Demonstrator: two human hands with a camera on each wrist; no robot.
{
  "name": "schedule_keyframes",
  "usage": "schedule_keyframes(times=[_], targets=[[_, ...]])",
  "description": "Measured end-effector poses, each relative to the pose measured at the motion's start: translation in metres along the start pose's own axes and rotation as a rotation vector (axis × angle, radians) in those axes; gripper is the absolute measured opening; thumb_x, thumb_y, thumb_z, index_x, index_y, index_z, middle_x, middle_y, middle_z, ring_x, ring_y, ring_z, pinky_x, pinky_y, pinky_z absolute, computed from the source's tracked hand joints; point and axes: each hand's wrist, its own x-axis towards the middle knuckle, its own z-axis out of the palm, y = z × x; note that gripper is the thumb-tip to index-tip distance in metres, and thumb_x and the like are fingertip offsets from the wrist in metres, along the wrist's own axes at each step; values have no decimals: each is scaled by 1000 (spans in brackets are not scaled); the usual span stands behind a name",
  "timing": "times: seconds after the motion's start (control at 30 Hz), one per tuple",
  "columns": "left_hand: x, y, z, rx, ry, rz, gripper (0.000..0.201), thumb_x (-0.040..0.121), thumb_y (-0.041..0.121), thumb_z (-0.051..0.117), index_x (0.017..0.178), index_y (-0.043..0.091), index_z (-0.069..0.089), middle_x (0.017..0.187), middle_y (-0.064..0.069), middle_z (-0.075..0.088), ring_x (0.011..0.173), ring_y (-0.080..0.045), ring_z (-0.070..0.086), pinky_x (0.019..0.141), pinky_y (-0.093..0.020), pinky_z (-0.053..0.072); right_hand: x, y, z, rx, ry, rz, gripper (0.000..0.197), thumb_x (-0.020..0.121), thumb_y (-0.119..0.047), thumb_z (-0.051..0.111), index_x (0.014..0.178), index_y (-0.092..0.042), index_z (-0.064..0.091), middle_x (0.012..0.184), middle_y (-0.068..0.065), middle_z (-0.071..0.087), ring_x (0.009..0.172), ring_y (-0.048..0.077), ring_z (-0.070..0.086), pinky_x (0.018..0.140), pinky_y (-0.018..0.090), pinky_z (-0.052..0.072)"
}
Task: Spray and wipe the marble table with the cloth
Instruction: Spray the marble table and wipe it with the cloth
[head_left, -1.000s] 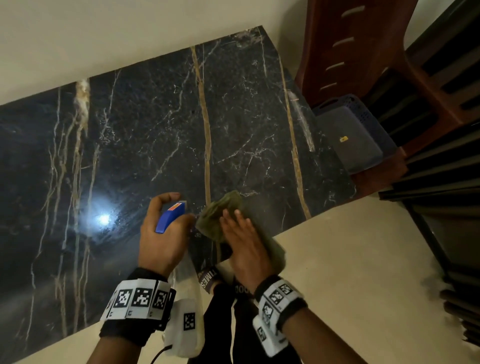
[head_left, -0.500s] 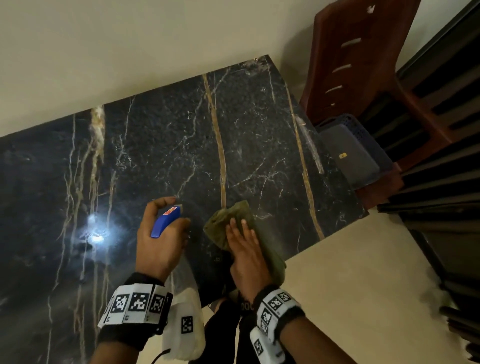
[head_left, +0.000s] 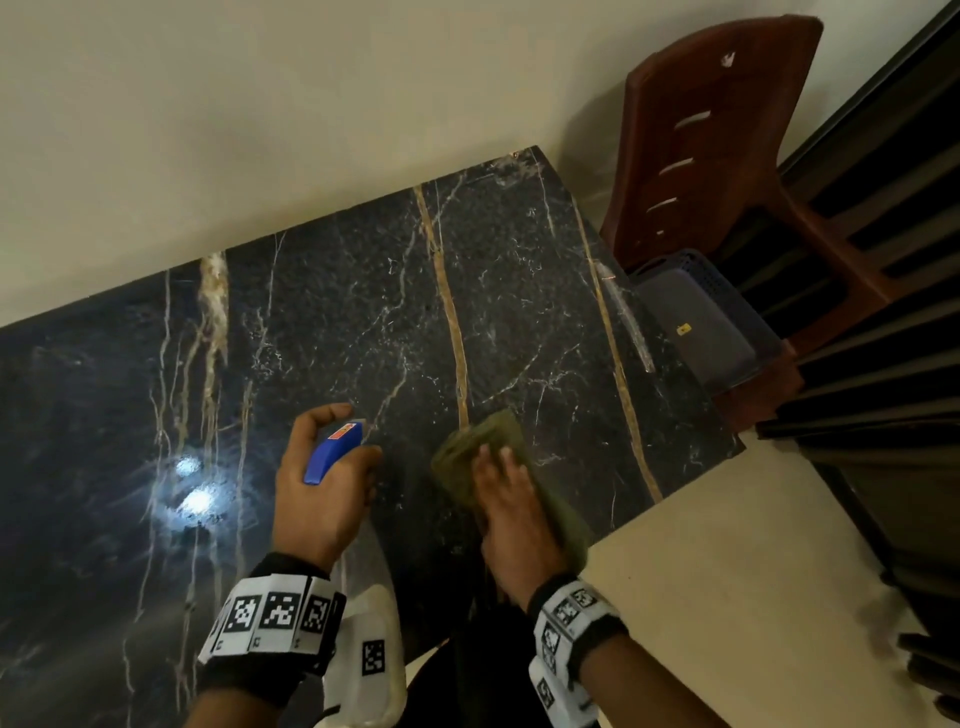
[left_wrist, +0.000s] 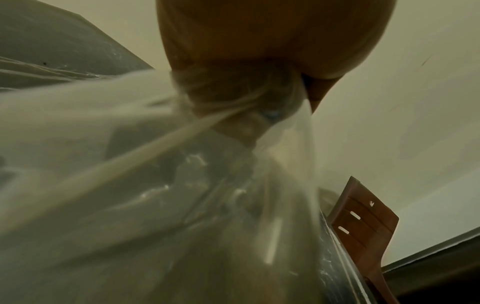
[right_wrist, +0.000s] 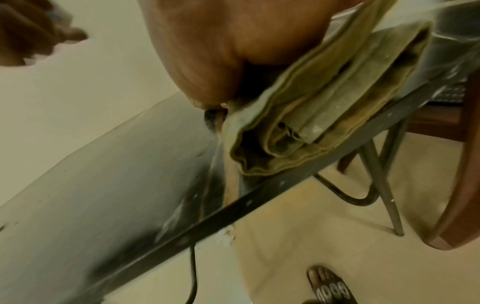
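A black marble table (head_left: 322, 332) with gold and white veins fills the head view. My left hand (head_left: 322, 483) grips a clear spray bottle (head_left: 366, 644) by its neck, index finger curled over the blue trigger head (head_left: 332, 452). In the left wrist view the bottle (left_wrist: 155, 205) fills the frame, blurred. My right hand (head_left: 511, 509) lies flat with straight fingers on a folded olive-green cloth (head_left: 467, 452), pressing it onto the marble near the table's front edge. The right wrist view shows the cloth's (right_wrist: 306, 127) folded layers under my palm at the table edge (right_wrist: 233, 207).
A brown plastic chair (head_left: 717, 156) stands at the table's right end with a dark blue basket (head_left: 696, 317) on its seat. A beige wall runs behind the table. Dark railings (head_left: 883, 364) lie at right. My sandalled foot (right_wrist: 327, 286) and table legs (right_wrist: 384, 181) show below.
The view has tilted, so the table sits lower in frame. My right hand has pushed the cloth slightly forward on the marble. The left hand keeps its grip on the bottle.
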Motion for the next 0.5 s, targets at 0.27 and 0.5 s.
schedule_keyframes(times=[0.27, 0.5], targets=[[6, 15, 3, 11, 0, 15, 40, 86, -6, 64, 112, 24, 61, 62, -4, 59, 52, -20, 54, 52, -33, 44, 22, 40, -31, -55, -24, -43, 85, 83, 3, 44, 158, -23, 14, 164, -11, 1, 152, 13, -9, 125, 38, 4], [16, 24, 12, 11, -3, -16, 42, 70, 19, 66, 109, 33, 62, 58, 2, 61, 54, -21, 56, 57, -38, 46, 60, 48, -46, -15, 126, 159, 87, 81, 8, 51, 158, -18, 19, 166, -4, 6, 153, 21, -4, 124, 38, 0]])
